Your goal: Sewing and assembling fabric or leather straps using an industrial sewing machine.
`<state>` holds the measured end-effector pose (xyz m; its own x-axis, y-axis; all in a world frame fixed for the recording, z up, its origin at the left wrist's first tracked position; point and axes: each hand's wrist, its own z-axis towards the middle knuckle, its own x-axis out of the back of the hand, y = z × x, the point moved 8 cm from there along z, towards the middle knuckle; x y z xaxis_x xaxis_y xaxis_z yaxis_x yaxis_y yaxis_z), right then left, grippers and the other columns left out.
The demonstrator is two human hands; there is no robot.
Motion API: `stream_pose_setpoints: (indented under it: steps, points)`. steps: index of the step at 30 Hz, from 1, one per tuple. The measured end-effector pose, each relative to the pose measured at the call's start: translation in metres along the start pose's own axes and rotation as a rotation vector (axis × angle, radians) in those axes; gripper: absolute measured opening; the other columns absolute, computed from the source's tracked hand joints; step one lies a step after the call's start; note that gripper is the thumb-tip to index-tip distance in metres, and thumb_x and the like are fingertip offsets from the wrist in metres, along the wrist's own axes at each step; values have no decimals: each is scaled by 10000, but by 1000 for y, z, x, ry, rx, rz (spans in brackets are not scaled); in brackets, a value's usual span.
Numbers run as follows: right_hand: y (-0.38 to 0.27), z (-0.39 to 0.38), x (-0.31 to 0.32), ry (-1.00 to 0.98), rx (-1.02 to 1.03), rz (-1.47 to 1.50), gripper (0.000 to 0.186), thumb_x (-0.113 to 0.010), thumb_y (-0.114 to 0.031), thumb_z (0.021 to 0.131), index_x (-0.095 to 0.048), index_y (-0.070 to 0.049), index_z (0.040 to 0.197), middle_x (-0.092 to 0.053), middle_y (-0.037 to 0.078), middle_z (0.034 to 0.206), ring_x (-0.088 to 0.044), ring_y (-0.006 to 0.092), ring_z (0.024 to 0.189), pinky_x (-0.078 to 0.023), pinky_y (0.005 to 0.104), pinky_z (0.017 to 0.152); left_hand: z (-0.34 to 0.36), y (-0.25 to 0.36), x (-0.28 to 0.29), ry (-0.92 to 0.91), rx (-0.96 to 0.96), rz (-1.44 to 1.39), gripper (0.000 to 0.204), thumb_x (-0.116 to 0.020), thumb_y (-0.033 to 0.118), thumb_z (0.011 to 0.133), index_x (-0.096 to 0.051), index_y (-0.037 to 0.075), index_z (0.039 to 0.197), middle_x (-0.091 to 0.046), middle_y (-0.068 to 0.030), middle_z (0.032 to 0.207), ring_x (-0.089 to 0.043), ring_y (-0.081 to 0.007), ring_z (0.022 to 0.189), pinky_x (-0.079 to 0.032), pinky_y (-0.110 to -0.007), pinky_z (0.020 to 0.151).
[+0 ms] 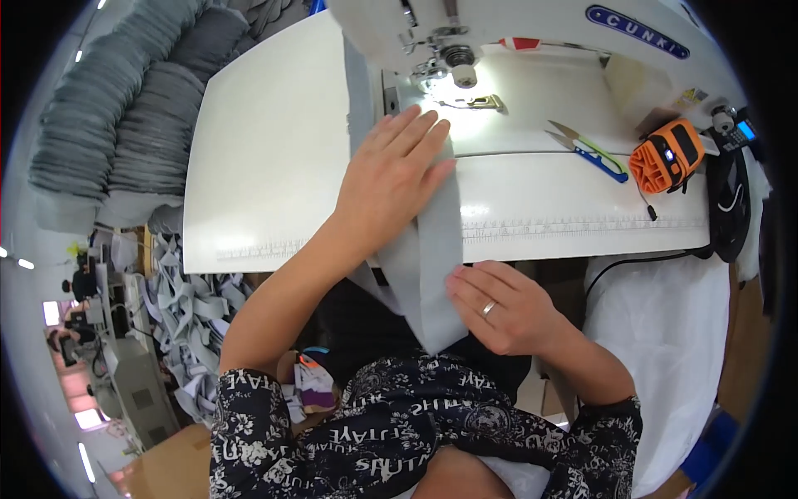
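A strip of grey fabric (440, 216) runs from the sewing machine's (453, 62) needle area down over the front edge of the white table. My left hand (392, 166) lies flat on the strip just before the presser foot, its fingers stretched out toward the needle. Below the table edge my right hand (503, 306), with a ring on one finger, pinches the right edge of the hanging part between thumb and fingers. That lower part is folded and narrows to a point over my lap. More grey fabric (359, 91) extends along the left of the machine bed.
Thread snips (590, 151) and an orange box-shaped device (667, 156) with a cord lie on the right of the white table (266, 150). A ruler scale runs along its front. Stacked grey fabric (96, 116) stands at far left, with loose scraps (193, 316) below.
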<state>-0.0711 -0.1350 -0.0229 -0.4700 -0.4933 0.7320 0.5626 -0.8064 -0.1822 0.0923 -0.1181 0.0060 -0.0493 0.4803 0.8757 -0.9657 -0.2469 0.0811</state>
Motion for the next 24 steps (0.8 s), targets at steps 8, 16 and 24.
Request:
stream_pose_setpoints:
  steps: [8, 16, 24]
  points:
    - [-3, -2, -10, -59, 62, -31, 366, -581, -125, 627, -667, 106, 899, -679, 209, 971, -651, 295, 941, -531, 378, 871, -18, -31, -26, -172, 53, -32, 432, -689, 262, 878, -616, 132, 1284, -607, -49, 1317, -521, -246, 1282, -394, -483, 1071]
    - [-7, 3, -12, -17, 117, -33, 440, -572, -162, 600, -663, 149, 898, -679, 229, 912, -638, 301, 877, -524, 372, 855, -20, -39, -25, -262, 45, -57, 426, -657, 96, 877, -603, 112, 1300, -594, -71, 1335, -502, -266, 1306, -380, -467, 1091]
    - [0, -1, -9, 29, 47, 90, 380, -579, -159, 654, -661, 131, 885, -675, 226, 955, -646, 308, 895, -528, 377, 841, -20, -40, -13, -241, -144, -9, 502, -667, -17, 740, -658, 118, 1224, -618, -36, 1302, -522, -246, 1288, -380, -478, 1099]
